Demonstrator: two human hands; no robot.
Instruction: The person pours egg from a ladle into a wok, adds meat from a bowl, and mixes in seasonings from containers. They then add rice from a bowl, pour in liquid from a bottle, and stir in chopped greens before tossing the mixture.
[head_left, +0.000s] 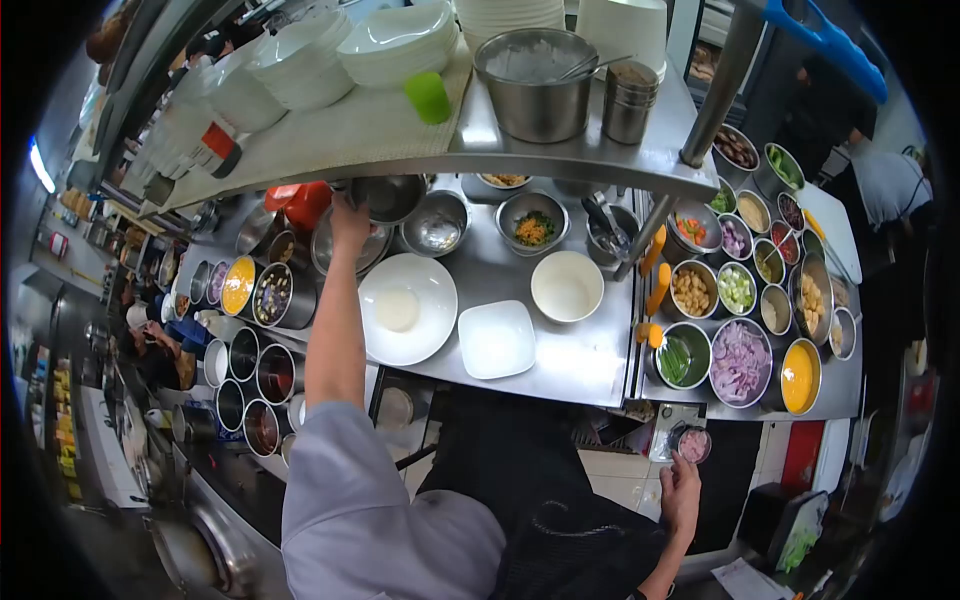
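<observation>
My left hand (348, 222) reaches under the shelf and grips the edge of a dark metal bowl (392, 199); the shelf partly hides its fingers. Close to that arm, a white plate (437, 335) carries a round pale disc (397, 310). Low on the right, my right hand (681, 495) has its fingers at the rim of a small round bowl (708, 448) with pink pieces in it. This bowl is held beside a small metal-topped device (664, 436), possibly a scale. A square white dish (497, 340) and a deep white bowl (567, 287) stand between my arms.
Overhead runs a metal shelf (430, 170) with stacked white bowls (400, 45) and a metal pot (533, 85). Several ingredient containers stand at right, including sliced onion (740, 362) and yellow liquid (800, 377). More metal pots (276, 373) stand at left. Other people are in the background.
</observation>
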